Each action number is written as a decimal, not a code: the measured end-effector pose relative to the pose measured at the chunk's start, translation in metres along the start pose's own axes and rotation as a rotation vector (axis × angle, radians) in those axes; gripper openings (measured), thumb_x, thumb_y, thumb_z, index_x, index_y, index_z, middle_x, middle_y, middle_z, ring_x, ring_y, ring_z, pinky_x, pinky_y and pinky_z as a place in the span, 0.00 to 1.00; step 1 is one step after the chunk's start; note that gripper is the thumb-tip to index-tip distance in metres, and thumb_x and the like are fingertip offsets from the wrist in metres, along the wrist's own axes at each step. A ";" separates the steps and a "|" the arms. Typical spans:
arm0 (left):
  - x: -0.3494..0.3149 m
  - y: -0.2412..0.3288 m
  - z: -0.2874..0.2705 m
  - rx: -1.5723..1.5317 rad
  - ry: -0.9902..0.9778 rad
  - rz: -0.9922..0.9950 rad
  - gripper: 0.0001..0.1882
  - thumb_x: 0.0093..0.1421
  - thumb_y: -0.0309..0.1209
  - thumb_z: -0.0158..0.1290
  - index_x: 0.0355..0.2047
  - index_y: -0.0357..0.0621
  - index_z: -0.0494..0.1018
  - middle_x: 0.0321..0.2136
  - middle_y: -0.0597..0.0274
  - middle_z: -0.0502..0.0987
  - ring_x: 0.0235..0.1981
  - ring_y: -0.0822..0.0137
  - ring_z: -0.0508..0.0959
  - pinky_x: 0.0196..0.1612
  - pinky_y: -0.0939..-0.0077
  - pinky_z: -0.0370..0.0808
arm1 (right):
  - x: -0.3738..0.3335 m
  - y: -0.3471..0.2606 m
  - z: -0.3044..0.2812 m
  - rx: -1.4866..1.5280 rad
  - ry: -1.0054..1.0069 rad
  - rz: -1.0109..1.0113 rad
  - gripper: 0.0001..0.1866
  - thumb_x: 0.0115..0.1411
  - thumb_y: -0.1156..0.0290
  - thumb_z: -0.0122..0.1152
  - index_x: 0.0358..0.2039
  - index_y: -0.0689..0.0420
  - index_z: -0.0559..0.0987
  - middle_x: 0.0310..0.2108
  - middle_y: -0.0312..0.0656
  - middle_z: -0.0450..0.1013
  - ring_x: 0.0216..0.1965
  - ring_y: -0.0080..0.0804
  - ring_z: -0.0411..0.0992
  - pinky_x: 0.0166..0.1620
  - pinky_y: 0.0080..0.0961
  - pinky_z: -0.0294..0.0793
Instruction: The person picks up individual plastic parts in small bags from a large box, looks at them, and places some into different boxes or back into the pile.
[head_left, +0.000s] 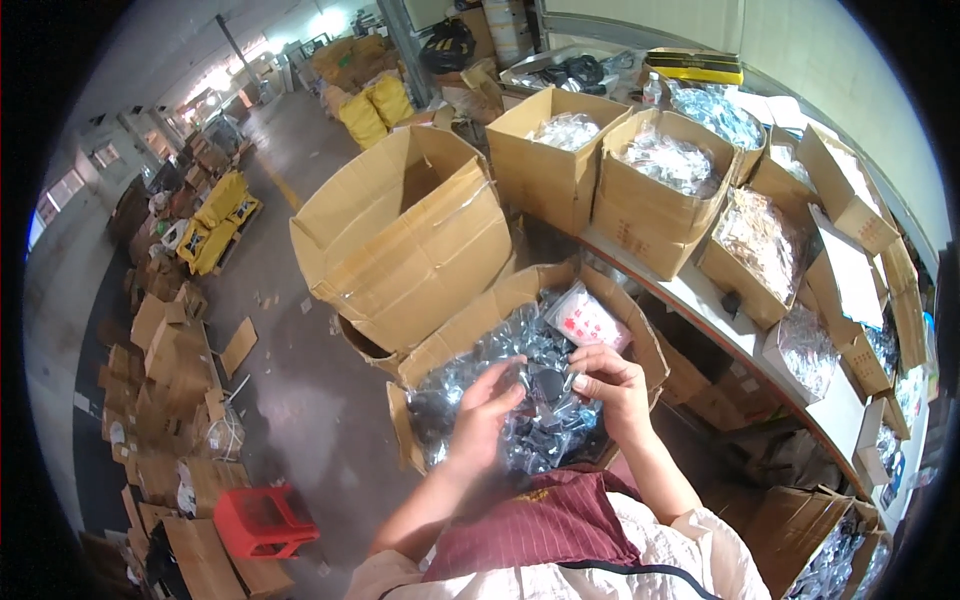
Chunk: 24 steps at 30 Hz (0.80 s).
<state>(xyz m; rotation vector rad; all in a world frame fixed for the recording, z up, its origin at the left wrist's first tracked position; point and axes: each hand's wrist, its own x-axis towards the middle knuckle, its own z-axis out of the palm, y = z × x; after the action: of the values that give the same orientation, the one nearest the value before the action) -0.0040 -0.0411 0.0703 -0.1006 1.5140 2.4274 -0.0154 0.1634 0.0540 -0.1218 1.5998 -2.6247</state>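
Observation:
Between my two hands is a small see-through plastic bag with a dark piece point(547, 386) in it. The fingers of my left hand point(480, 418) are closed at its left side. My right hand point(614, 392) pinches its right edge between thumb and fingers. Below them stands an open cardboard box point(402, 432) holding many similar small bags with dark contents point(500, 345). On top of these bags, just beyond my right hand, lies a white packet with red marks point(588, 318). What exactly the dark piece is cannot be made out.
A tall open carton point(410, 255) stands beyond the box to the left. On the right, a long table point(735, 345) carries cartons of plastic-wrapped items point(675, 160). A red plastic stool point(262, 522) and stacked cardboard point(175, 350) line the left floor. Another carton point(800, 535) sits lower right.

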 end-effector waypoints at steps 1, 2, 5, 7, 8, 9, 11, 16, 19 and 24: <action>0.001 -0.001 0.001 0.016 0.021 0.026 0.23 0.61 0.24 0.52 0.57 0.38 0.67 0.49 0.59 0.74 0.46 0.69 0.75 0.46 0.73 0.76 | -0.001 0.001 0.000 -0.014 -0.006 -0.042 0.06 0.50 0.81 0.66 0.31 0.65 0.82 0.43 0.40 0.72 0.41 0.24 0.71 0.40 0.16 0.70; 0.000 -0.001 0.003 0.017 0.018 0.024 0.23 0.61 0.24 0.52 0.57 0.38 0.67 0.49 0.59 0.74 0.46 0.69 0.75 0.46 0.73 0.76 | -0.002 0.001 0.001 -0.025 -0.009 -0.072 0.07 0.50 0.82 0.67 0.31 0.65 0.82 0.42 0.39 0.71 0.41 0.23 0.70 0.40 0.16 0.69; -0.008 0.003 0.013 0.046 0.003 0.005 0.23 0.60 0.25 0.54 0.56 0.39 0.65 0.44 0.60 0.74 0.43 0.70 0.76 0.43 0.75 0.77 | -0.004 0.000 0.002 -0.225 -0.050 -0.181 0.07 0.49 0.81 0.67 0.31 0.64 0.81 0.42 0.38 0.69 0.39 0.22 0.69 0.40 0.16 0.69; -0.015 0.008 0.024 -0.047 0.023 -0.046 0.20 0.60 0.24 0.55 0.52 0.42 0.65 0.42 0.60 0.74 0.40 0.71 0.77 0.41 0.77 0.78 | -0.007 -0.001 0.008 -0.308 -0.026 -0.198 0.06 0.49 0.81 0.67 0.28 0.63 0.78 0.40 0.38 0.67 0.39 0.22 0.67 0.41 0.17 0.68; -0.017 0.010 0.029 -0.076 0.064 -0.048 0.19 0.59 0.23 0.56 0.50 0.44 0.64 0.41 0.61 0.73 0.38 0.73 0.76 0.37 0.81 0.75 | -0.007 0.000 0.010 -0.404 0.006 -0.317 0.07 0.49 0.81 0.67 0.28 0.63 0.77 0.39 0.39 0.68 0.38 0.23 0.68 0.41 0.18 0.69; -0.018 0.008 0.028 -0.078 0.066 -0.048 0.19 0.59 0.23 0.56 0.50 0.44 0.64 0.41 0.61 0.73 0.38 0.73 0.76 0.37 0.81 0.75 | -0.008 0.001 0.010 -0.499 0.038 -0.436 0.07 0.48 0.82 0.67 0.28 0.63 0.76 0.37 0.40 0.69 0.37 0.24 0.69 0.40 0.19 0.70; -0.021 0.007 0.028 -0.119 0.087 -0.002 0.20 0.58 0.22 0.56 0.50 0.45 0.64 0.41 0.62 0.72 0.36 0.75 0.75 0.33 0.86 0.69 | -0.006 0.001 0.006 -0.556 0.061 -0.485 0.09 0.47 0.83 0.67 0.27 0.63 0.75 0.36 0.41 0.68 0.37 0.26 0.69 0.41 0.20 0.71; -0.023 0.007 0.033 -0.110 0.126 0.101 0.21 0.57 0.20 0.57 0.49 0.45 0.64 0.41 0.64 0.72 0.37 0.77 0.73 0.34 0.87 0.65 | -0.012 -0.010 0.011 -0.443 -0.016 -0.403 0.07 0.54 0.79 0.65 0.33 0.64 0.77 0.41 0.46 0.72 0.43 0.33 0.71 0.47 0.26 0.69; -0.025 0.007 0.034 -0.106 0.150 0.167 0.22 0.56 0.19 0.58 0.49 0.44 0.64 0.41 0.64 0.71 0.40 0.75 0.73 0.39 0.85 0.68 | -0.019 -0.013 0.017 -0.571 -0.071 -0.542 0.14 0.59 0.76 0.61 0.44 0.66 0.76 0.46 0.53 0.74 0.48 0.43 0.74 0.52 0.32 0.71; -0.030 0.012 0.037 -0.070 0.087 0.284 0.24 0.54 0.17 0.59 0.48 0.43 0.63 0.42 0.63 0.71 0.44 0.71 0.73 0.47 0.79 0.71 | -0.031 -0.017 0.031 -0.663 -0.056 -0.590 0.18 0.59 0.75 0.59 0.50 0.69 0.73 0.50 0.57 0.70 0.50 0.45 0.73 0.51 0.32 0.72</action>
<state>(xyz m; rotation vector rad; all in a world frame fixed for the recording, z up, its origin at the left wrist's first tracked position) 0.0245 -0.0194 0.1037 -0.0045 1.5733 2.7314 0.0183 0.1464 0.0821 -0.7944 2.6694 -2.2331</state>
